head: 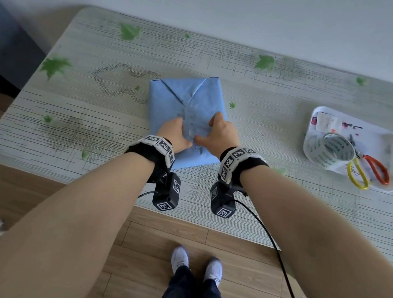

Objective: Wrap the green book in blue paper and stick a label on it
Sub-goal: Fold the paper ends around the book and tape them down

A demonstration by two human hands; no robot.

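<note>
A parcel of blue paper [171, 100] lies in the middle of the table [95, 115], folded shut with diagonal creases; the green book is hidden inside it. Clear tape glints on the top folds near the front. My left hand [176, 135] presses down on the front part of the parcel with fingers curved over the folded paper. My right hand [220, 132] rests beside it on the same flap, its thumb pointing left along the paper. The label [326, 121] lies in the white tray at the right.
The white tray [391, 139] at the right holds a roll of clear tape [332, 151] and scissors [370, 169] with orange and yellow handles. The table's near edge runs just below my wrists. A dark piece of furniture [1, 48] stands at the left.
</note>
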